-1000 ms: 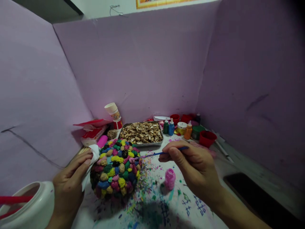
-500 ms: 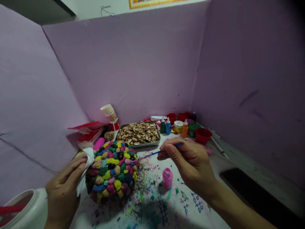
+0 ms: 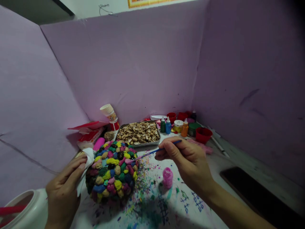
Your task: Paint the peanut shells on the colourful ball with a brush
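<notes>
A rounded object covered in many-coloured painted shells (image 3: 111, 170) stands on the paint-spattered table (image 3: 152, 210). My left hand (image 3: 63, 190) presses a white tissue (image 3: 87, 162) against its left side, fingers closed on the tissue. My right hand (image 3: 188, 162) pinches a thin blue paintbrush (image 3: 152, 153), whose tip touches the top right of the shell object. A small pink paint bottle (image 3: 167, 177) stands on the table just below my right hand.
A metal tray of unpainted shells (image 3: 138, 133) sits behind. Paint bottles (image 3: 165, 125), red cups (image 3: 203, 135) and jars line the back right. A white jar (image 3: 28, 210) is at the lower left, a dark flat object (image 3: 252, 194) at the right. Purple boards enclose the table.
The brush tip has slid further left onto the shell object, and my right hand has shifted slightly left and up. My left hand stays on the tissue.
</notes>
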A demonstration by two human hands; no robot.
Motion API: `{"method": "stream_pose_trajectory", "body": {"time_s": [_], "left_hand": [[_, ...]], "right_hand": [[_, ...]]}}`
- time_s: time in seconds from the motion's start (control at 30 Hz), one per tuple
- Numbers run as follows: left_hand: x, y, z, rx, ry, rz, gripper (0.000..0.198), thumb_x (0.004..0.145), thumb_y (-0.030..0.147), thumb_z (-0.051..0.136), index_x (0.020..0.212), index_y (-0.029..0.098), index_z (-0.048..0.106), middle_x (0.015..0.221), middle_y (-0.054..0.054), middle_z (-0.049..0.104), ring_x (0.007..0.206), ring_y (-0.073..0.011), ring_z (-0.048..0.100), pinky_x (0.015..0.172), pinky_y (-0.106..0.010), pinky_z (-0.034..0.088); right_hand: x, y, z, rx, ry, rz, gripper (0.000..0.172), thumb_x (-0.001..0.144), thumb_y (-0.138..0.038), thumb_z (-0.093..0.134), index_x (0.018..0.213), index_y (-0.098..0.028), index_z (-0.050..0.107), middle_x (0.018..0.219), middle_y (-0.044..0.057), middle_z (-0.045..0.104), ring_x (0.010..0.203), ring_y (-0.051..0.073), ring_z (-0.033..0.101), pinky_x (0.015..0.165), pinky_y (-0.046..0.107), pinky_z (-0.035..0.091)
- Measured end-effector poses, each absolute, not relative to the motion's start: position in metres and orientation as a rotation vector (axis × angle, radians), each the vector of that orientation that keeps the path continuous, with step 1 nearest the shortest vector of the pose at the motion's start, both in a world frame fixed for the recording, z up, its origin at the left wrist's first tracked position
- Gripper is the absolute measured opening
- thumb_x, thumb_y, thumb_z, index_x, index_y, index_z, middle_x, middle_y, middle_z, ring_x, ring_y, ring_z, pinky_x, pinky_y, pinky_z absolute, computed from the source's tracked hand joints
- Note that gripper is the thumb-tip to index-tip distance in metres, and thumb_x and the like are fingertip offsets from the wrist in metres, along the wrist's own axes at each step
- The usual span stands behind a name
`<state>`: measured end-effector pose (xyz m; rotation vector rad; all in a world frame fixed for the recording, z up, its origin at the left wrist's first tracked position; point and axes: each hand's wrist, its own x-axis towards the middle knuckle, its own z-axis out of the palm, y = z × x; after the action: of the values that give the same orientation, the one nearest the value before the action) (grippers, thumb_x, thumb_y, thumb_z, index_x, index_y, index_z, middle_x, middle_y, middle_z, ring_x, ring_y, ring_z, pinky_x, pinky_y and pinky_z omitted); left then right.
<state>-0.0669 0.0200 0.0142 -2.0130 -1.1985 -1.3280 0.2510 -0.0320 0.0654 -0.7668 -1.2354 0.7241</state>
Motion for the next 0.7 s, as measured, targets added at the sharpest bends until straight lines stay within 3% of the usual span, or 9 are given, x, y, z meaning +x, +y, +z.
{"method": "stream_pose_trajectory", "body": {"time_s": [0.5, 0.7], "left_hand": [[-0.073, 0.020, 0.022, -2.061, -1.005, -1.029, 0.038, 0.069, 0.011, 0.042, 0.101, 0.018, 0.061, 0.103, -0.014, 0.072, 0.096, -0.0290, 0.072, 0.081, -0.047, 0.060], [-0.081, 0.024, 0.018, -2.051, -1.122, -1.206, 0.027, 0.071, 0.013, 0.047, 0.090, 0.018, 0.065, 0.099, -0.012, 0.075, 0.095, -0.0276, 0.072, 0.086, -0.044, 0.059]], "right_hand": [[0.252, -0.026, 0.062, -0.835, -1.225, 0.659, 0.020, 0.087, -0.034, 0.063, 0.078, -0.017, 0.067, 0.063, 0.002, 0.070, 0.058, 0.016, 0.073, 0.058, 0.029, 0.066], [0.260, -0.030, 0.073, -0.827, -1.166, 0.596, 0.019, 0.087, -0.034, 0.066, 0.077, -0.019, 0.068, 0.063, 0.001, 0.071, 0.056, 0.015, 0.072, 0.056, 0.027, 0.065]]}}
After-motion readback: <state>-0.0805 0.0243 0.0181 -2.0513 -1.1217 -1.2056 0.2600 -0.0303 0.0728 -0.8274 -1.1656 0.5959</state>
